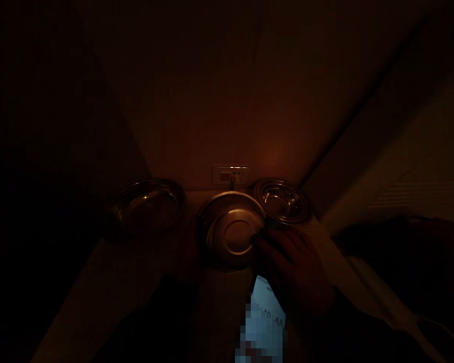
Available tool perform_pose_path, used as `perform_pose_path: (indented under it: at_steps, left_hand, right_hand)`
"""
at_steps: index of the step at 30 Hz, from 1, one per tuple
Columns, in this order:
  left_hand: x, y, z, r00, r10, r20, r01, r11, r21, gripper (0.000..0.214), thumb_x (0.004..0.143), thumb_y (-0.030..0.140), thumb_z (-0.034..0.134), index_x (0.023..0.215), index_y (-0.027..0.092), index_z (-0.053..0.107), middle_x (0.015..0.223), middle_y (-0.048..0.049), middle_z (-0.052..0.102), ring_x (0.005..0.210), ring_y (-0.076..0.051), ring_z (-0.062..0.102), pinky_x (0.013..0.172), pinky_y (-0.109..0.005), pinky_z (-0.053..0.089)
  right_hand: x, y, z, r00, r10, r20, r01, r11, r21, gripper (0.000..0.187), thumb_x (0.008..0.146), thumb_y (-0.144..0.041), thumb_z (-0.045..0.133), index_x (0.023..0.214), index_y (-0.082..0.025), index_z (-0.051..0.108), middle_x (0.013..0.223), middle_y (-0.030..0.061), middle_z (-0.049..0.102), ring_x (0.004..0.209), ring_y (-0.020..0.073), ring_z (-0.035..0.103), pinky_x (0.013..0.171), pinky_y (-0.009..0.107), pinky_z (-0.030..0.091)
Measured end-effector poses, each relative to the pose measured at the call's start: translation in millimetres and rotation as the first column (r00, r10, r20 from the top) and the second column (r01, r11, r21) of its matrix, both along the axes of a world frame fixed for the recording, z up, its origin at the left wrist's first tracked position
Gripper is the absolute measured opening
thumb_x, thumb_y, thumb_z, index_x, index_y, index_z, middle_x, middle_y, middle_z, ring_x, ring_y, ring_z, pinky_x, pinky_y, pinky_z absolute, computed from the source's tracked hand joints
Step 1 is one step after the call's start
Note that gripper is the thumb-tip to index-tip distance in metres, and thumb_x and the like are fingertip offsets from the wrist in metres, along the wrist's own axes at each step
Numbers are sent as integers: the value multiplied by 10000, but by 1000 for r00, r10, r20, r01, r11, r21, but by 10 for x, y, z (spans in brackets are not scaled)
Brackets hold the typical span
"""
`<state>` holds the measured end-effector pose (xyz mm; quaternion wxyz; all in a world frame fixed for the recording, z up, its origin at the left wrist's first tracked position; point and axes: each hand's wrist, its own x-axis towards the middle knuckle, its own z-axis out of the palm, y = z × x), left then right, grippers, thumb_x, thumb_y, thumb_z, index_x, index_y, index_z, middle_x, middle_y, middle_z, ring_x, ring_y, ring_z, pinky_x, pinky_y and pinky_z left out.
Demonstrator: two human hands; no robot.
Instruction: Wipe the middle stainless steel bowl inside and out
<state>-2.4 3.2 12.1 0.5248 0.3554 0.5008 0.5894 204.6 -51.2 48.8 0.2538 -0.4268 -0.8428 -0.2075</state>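
The scene is very dark. A round metal bowl (239,237) with a ringed base sits in the middle. My right hand (297,259) is at its right side, with thumb and fingers closed at the rim. My left hand (189,257) is a dim shape beside the left of the bowl, and its fingers are lost in shadow. Below my right hand lies a lit phone (270,302) showing a clock, part of its screen pixelated.
A wide metal dish (151,206) stands at the left back, and shiny stacked metal dishes (283,202) at the right back. Behind the bowl, a socket plate (231,176) with something plugged in is set in the wall (212,116). Dark cloth-like shapes (397,242) lie at the right.
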Motion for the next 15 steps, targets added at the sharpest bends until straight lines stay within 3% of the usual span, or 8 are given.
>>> perform_pose_path:
  at_steps: [5, 9, 12, 15]
  left_hand:
    - [46, 3, 78, 996, 35, -82, -36, 999, -21, 197, 737, 205, 598, 915, 230, 679, 1064, -32, 709, 1207, -286, 533, 1078, -423, 368]
    - [32, 2, 42, 985, 59, -163, -54, 998, 35, 286, 680, 216, 671, 964, 241, 676, 1083, -12, 703, 1194, -284, 537, 1090, -394, 351]
    - [54, 18, 22, 998, 42, -50, -44, 998, -49, 229, 802, 335, 553, 955, 224, 682, 1001, -20, 720, 1108, -267, 596, 1023, -400, 423]
    - [99, 51, 12, 995, -33, 91, 39, 997, -65, 303, 855, 394, 472, 980, 206, 675, 1028, -32, 721, 1091, -252, 613, 969, -384, 473]
  right_hand:
    - [-73, 165, 87, 999, -35, -6, 35, 999, 6, 233, 921, -219, 523, 1118, -176, 638, 1074, 96, 673, 940, 230, 563, 821, 395, 413]
    - [3, 67, 54, 1000, -18, 13, 18, 1000, 7, 250, 923, -186, 487, 1126, -157, 630, 1072, 112, 669, 954, 230, 560, 854, 403, 408]
    - [45, 24, 35, 1000, -5, 21, 4, 1000, 10, 250, 927, -175, 468, 1119, -159, 628, 1052, 107, 673, 946, 226, 566, 850, 402, 405]
    - [-34, 164, 103, 1000, -24, 16, 24, 999, 28, 235, 932, -204, 486, 1116, -174, 628, 1064, 94, 675, 940, 226, 564, 848, 401, 399]
